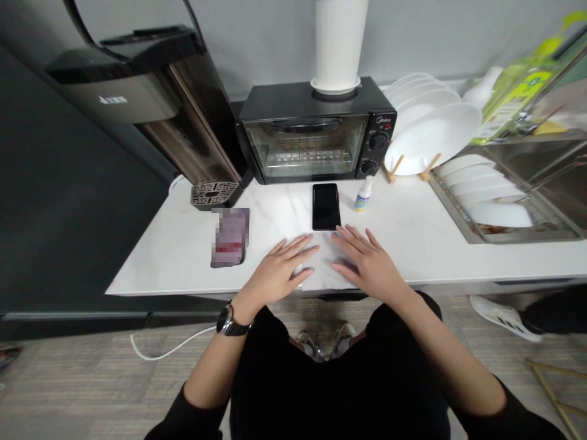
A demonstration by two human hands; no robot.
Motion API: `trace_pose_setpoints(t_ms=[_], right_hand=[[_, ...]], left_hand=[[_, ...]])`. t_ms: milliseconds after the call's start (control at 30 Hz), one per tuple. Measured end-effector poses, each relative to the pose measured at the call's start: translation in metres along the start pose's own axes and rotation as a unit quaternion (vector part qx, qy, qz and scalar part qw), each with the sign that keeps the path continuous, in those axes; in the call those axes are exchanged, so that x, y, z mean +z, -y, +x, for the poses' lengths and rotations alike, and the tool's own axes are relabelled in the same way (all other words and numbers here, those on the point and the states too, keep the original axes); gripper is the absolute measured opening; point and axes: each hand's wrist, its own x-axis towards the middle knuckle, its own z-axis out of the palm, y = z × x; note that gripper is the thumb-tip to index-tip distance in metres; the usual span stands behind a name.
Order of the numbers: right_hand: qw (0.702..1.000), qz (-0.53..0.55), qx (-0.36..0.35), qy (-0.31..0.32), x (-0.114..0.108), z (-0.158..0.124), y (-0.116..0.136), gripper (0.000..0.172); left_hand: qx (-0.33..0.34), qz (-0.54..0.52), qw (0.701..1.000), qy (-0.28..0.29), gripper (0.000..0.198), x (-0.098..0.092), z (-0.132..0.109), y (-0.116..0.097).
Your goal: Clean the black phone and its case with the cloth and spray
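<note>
Both my hands lie flat, fingers stretched out, on a white cloth or tissue (323, 269) at the front edge of the white counter (183, 256). My left hand (279, 272) wears a wristwatch and presses the sheet's left part. My right hand (367, 263) rests on its right part. Just beyond my fingertips lies a black phone (326, 206), screen dark. A small white spray bottle (363, 195) stands to the phone's right.
A black toaster oven (316, 131) stands at the back with a white vase (337, 46) on top. A water dispenser (151, 104) is at the left, white plates in a rack (431, 131) and a sink (509, 195) at the right. A blurred dark item (230, 237) lies left.
</note>
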Motion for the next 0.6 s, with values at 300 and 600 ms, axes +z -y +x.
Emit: trace_pose_setpoints(t_ms=[300,600], right_hand=[[1.000,0.022,0.003,0.002,0.009,0.017,-0.013,0.055],[0.999,0.042,-0.007,-0.004,0.006,-0.002,-0.007,0.056]], left_hand=[[0.007,-0.013,1.000,-0.009,0.056,-0.001,-0.001,0.004],[0.024,-0.016,0.999,-0.030,0.063,-0.001,0.001,0.006]])
